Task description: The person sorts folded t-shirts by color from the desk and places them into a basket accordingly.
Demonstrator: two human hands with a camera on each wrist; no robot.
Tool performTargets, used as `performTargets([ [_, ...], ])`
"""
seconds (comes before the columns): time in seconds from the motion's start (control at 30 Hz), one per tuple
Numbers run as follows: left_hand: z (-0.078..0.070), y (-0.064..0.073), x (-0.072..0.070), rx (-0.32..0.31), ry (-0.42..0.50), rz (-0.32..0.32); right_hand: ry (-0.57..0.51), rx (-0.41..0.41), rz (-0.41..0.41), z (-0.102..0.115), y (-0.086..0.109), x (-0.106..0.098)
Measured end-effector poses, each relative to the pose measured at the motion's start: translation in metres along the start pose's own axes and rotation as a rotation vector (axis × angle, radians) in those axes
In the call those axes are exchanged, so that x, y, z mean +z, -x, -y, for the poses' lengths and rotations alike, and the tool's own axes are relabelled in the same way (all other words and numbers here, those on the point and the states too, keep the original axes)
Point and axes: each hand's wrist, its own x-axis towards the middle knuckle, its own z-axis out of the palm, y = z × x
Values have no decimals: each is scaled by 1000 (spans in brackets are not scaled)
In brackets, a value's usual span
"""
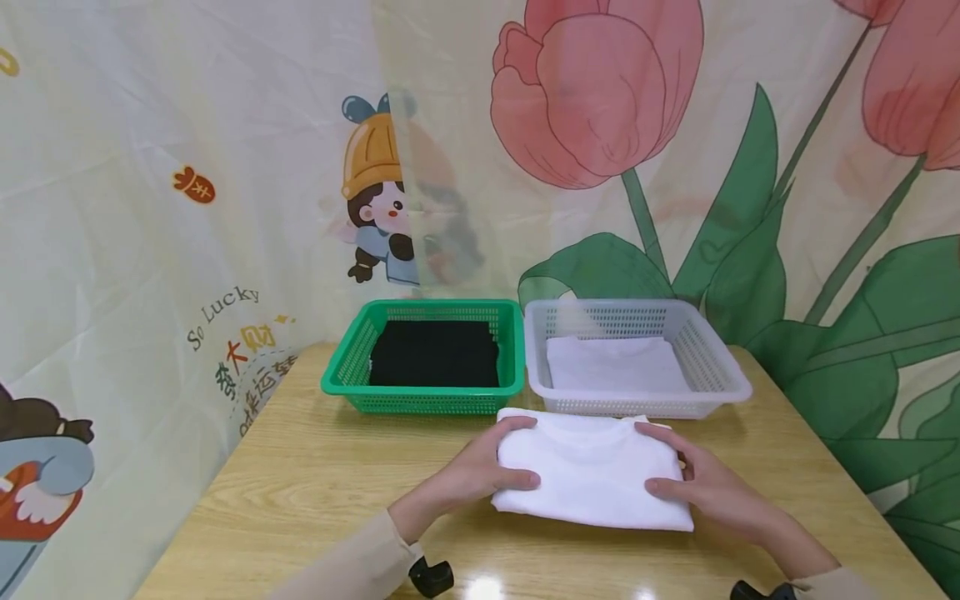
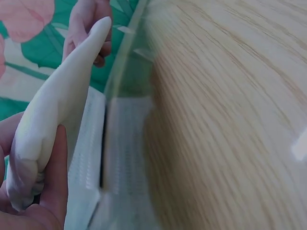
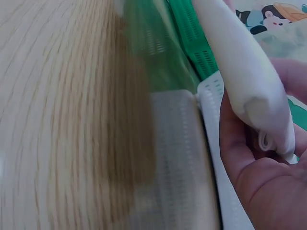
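Note:
A folded white shirt [image 1: 592, 471], its neckline faintly showing on top, is held between both hands in front of the baskets. My left hand [image 1: 491, 467] grips its left end, thumb on top. At the opposite end my right hand [image 1: 708, 483] pinches the fabric, also with the thumb above. Both wrist views show the shirt [image 2: 53, 105] edge-on, raised off the tabletop, with fingers and thumb on either face. Its folded layers and a small curl of cloth appear by the right palm [image 3: 268, 187]. Some fingers are hidden beneath the cloth.
Behind the shirt stands a white basket [image 1: 720, 387] with folded white cloth [image 1: 618, 364] inside. Left of it, close alongside, a green basket [image 1: 337, 367] holds folded black cloth [image 1: 435, 354]. Both rest on a wooden table [image 1: 300, 492] before a printed curtain [image 1: 465, 208].

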Motion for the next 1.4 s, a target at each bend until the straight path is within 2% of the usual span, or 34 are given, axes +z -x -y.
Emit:
performTargets([
  [0.2,-23,-12,13,60,-29,13,15,-20,-10,13,20,-25],
  [0.37,-44,-20,19,98,-24,11,51,-37,-26,31,29,-45],
  [0.6,-76,-25,18,149,-1,2,105,-113,-43,58,28,-64],
  [0.7,-89,-34,14,187,-14,-6,148,-127,-71,69,24,-75],
  [0.87,-102,-63,10,219,-80,-65,257,-116,-157,82,5,-94],
  [1.07,-104,-104,10,192,-119,-125,241,-80,-208,83,-31,-111],
  [1.23,-101,-133,10,121,-53,-162,251,-71,-220,78,-55,-127],
  [1.4,-98,-154,11,69,25,-203,199,-63,-214,73,-74,-137],
])
